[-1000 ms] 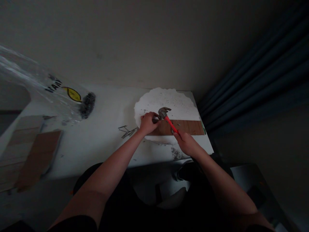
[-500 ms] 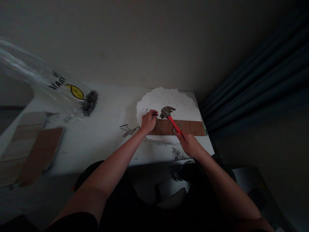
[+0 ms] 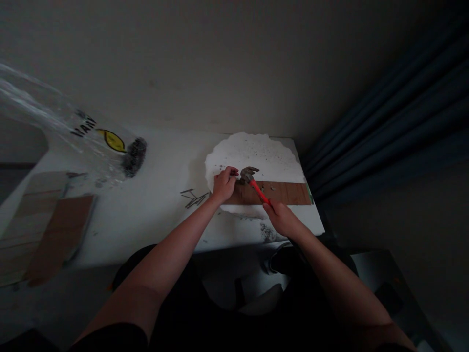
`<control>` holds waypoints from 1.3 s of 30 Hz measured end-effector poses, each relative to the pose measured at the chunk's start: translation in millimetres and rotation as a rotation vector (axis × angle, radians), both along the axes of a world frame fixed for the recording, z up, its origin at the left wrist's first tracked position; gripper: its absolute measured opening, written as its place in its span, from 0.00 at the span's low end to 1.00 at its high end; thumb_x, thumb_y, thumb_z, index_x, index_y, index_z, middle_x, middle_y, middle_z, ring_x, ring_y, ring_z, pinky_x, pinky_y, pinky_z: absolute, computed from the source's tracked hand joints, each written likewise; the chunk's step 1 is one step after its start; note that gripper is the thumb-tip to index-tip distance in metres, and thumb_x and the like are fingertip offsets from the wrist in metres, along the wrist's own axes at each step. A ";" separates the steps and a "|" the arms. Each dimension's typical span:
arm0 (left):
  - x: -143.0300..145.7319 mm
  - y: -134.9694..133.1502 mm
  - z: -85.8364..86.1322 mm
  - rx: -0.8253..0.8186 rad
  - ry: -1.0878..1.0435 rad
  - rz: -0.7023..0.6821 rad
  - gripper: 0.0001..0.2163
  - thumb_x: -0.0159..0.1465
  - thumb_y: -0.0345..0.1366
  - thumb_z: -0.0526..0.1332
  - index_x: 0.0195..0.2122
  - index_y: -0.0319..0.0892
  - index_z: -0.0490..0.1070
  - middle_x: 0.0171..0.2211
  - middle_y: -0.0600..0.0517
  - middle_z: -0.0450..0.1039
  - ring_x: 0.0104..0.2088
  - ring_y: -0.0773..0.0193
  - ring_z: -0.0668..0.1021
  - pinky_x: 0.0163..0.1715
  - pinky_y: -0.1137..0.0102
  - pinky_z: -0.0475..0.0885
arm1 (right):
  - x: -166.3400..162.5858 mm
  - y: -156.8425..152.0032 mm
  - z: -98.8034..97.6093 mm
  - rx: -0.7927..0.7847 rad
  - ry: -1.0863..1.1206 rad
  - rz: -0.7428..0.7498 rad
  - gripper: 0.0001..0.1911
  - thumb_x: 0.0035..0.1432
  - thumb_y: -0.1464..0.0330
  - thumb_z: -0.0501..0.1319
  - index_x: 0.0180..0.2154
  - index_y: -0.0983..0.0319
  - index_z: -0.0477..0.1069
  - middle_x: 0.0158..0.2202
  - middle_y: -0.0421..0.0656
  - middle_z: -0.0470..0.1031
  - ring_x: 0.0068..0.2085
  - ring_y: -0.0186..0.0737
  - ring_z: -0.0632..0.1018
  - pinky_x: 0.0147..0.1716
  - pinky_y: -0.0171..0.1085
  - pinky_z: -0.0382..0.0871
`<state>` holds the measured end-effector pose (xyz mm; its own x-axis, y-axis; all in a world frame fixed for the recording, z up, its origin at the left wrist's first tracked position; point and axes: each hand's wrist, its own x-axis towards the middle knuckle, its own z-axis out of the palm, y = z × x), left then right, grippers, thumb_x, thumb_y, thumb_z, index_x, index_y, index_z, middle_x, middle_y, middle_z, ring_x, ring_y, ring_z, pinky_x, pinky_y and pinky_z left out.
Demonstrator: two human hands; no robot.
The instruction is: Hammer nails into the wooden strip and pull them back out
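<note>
My right hand (image 3: 282, 218) grips the red handle of a hammer (image 3: 254, 182), whose dark metal head sits low over a brown wooden board (image 3: 286, 193). The board lies on a round white foam slab (image 3: 256, 151) at the right end of a white table (image 3: 154, 205). At the board's left end my left hand (image 3: 224, 184) is pinched closed, fingertips right beside the hammer head; what it pinches is too small to make out. A few loose dark nails (image 3: 193, 197) lie on the table just left of that hand.
A clear plastic bag (image 3: 69, 132) with a yellow label and a dark heap inside lies at the back left. More wooden boards (image 3: 47, 230) rest at the left edge. A dark curtain (image 3: 388, 122) hangs on the right, a plain wall behind.
The hammer head rose a little half a second ago and has come back down beside my left fingertips. My left hand stayed at the board's left end.
</note>
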<state>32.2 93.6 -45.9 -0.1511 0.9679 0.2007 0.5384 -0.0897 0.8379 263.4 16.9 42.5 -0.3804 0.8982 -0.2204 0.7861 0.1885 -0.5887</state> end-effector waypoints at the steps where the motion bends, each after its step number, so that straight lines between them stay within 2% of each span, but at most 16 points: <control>1: -0.1 0.1 -0.3 0.000 0.000 0.000 0.15 0.58 0.27 0.51 0.44 0.46 0.68 0.42 0.52 0.78 0.48 0.60 0.78 0.54 0.59 0.66 | -0.2 0.4 -0.6 -0.003 0.000 -0.001 0.18 0.70 0.60 0.49 0.44 0.63 0.72 0.36 0.49 0.78 0.37 0.43 0.78 0.36 0.37 0.65; 6: 0.1 -0.1 0.5 -0.003 0.016 -0.004 0.14 0.60 0.28 0.50 0.44 0.46 0.69 0.43 0.51 0.79 0.48 0.59 0.78 0.54 0.59 0.67 | -0.6 0.9 -0.6 0.017 0.046 -0.020 0.18 0.70 0.60 0.49 0.47 0.62 0.72 0.38 0.49 0.79 0.40 0.44 0.78 0.38 0.38 0.66; 25: -0.2 -0.6 2.7 0.008 0.033 -0.021 0.16 0.59 0.28 0.50 0.44 0.47 0.72 0.43 0.52 0.79 0.49 0.59 0.77 0.55 0.59 0.66 | 0.1 1.0 -3.1 0.028 0.019 -0.005 0.19 0.70 0.60 0.48 0.48 0.63 0.71 0.40 0.51 0.79 0.41 0.45 0.78 0.39 0.37 0.66; 28: -0.4 -0.5 1.9 -0.004 0.040 -0.019 0.16 0.60 0.29 0.50 0.44 0.47 0.72 0.43 0.52 0.79 0.50 0.59 0.77 0.55 0.60 0.66 | 0.2 2.3 -3.6 0.008 -0.017 -0.005 0.19 0.70 0.60 0.48 0.47 0.63 0.72 0.39 0.51 0.78 0.39 0.44 0.78 0.37 0.37 0.66; 33: -1.2 0.4 0.0 0.010 0.026 -0.022 0.15 0.60 0.29 0.50 0.44 0.46 0.72 0.43 0.52 0.79 0.49 0.59 0.77 0.55 0.60 0.67 | 1.7 5.3 -3.3 0.030 0.051 -0.005 0.18 0.70 0.60 0.48 0.48 0.63 0.71 0.36 0.48 0.78 0.37 0.43 0.78 0.37 0.38 0.67; 39: -0.5 -0.3 3.2 -0.002 0.018 -0.019 0.15 0.59 0.28 0.50 0.43 0.45 0.72 0.44 0.51 0.79 0.49 0.59 0.78 0.54 0.61 0.67 | 1.2 4.4 -7.3 0.037 0.050 -0.021 0.17 0.69 0.61 0.50 0.49 0.62 0.72 0.39 0.49 0.79 0.40 0.45 0.79 0.39 0.38 0.68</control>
